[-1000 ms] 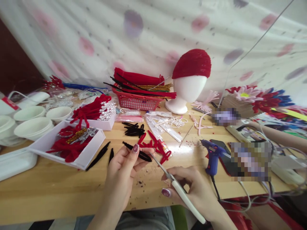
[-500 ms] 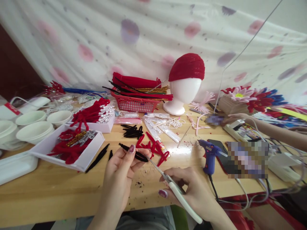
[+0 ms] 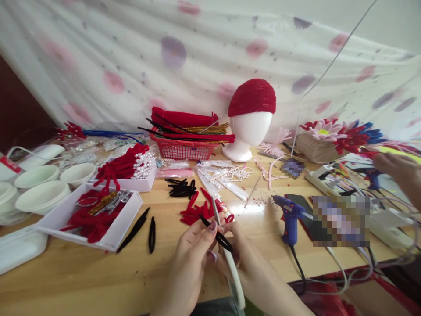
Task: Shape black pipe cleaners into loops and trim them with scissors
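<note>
Here the left hand [image 3: 194, 245] pinches a slim black pointed chenille piece [image 3: 217, 236] between thumb and forefinger, low over the near edge of the pale wooden counter [image 3: 82, 276]. The right hand [image 3: 250, 263] is closed round the white handle of a pair of slender scissors [image 3: 226, 250], whose blades rise past the black piece toward the heap of red chenille petals [image 3: 200, 210] just behind. The two hands press close together, almost touching.

The likeliest trouble, as I judge it, is the blade tip: it stands right beside the left thumb, so a careless snip could nick a nail or skin. The black piece is held only at its middle, so it may twist or slip as the blades close, giving a crooked cut or dropping it onto the counter among the two similar black slivers [image 3: 144, 226] to the left. Trimmed fuzz could scatter toward the blue glue gun [image 3: 289, 217] standing near on the right, with its cord trailing off the counter edge where a forearm might snag it. Another person's hand [image 3: 394, 169] works far right, well apart.
</note>
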`<state>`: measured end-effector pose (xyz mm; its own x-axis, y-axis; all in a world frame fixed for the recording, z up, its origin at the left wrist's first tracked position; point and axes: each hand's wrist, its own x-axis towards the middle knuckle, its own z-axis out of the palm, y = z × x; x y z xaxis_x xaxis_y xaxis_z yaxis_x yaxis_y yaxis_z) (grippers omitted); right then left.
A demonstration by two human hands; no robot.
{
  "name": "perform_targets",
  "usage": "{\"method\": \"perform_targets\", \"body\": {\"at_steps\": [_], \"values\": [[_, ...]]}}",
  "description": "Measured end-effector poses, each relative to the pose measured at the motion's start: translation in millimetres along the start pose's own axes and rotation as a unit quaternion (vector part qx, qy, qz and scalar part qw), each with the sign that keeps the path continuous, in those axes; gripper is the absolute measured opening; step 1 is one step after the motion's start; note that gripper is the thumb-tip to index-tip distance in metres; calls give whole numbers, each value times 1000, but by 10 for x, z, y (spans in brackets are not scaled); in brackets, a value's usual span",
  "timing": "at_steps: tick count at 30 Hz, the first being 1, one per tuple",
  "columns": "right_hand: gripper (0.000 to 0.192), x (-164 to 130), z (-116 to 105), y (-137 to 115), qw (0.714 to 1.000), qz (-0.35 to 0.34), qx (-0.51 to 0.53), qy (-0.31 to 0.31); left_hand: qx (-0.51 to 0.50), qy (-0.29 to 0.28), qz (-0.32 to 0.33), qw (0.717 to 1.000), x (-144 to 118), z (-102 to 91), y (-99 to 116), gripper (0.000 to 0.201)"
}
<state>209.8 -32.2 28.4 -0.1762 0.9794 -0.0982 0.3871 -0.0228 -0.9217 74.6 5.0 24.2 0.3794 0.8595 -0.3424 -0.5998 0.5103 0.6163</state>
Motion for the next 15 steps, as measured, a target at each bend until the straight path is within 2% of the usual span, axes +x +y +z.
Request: {"method": "perform_targets", "body": {"at_steps": [2,4,7,9,11,12,13,14,15], "values": [[50,-18,-10,-94,997,-3,-70,-33,-19,28,-28,999,15,41,-11,35],[60,-56,-32,-219,987,13,-144,-65,-65,62,-28,996,50,70,-23,35],[46,-132,-172,-417,979,5,-189,-75,-134,85,18,987,143,55,-46,29],[29,-163,-428,-508,976,-44,-208,-42,-161,81,48,982,217,4,-50,24],[26,-127,-862,-529,954,-85,-280,71,-174,73,65,980,286,-66,-39,19],[29,-69,-1138,-508,931,-92,-325,137,-174,68,67,980,315,-104,-30,17],[31,19,-1438,-464,895,-78,-393,195,-174,63,68,980,342,-143,-21,14],[32,133,-1746,-399,834,-49,-490,248,-173,58,68,981,366,-181,-12,12],[33,269,-2044,-313,756,-4,-603,253,-172,54,68,981,388,-218,-6,12]]}}
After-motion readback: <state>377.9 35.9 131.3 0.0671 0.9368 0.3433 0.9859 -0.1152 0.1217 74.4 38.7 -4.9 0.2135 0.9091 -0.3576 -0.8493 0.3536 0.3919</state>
